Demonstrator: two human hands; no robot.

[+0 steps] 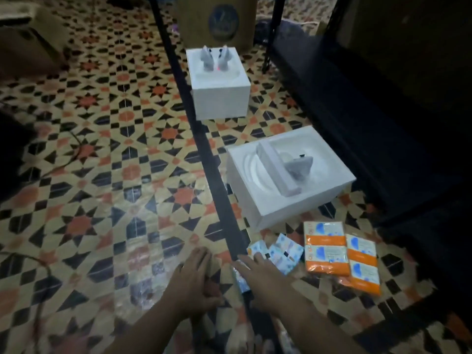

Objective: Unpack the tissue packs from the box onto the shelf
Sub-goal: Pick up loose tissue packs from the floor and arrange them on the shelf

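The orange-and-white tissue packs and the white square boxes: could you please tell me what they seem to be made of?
The orange-and-white tissue packs look wrapped in thin glossy plastic film, judging by its sheen and wrinkled edges. The white square boxes look like matte foam or perhaps card, with dull faces and moulded recesses on top.

Dim room, patterned tile floor (102,139), black shelf frame (204,149)
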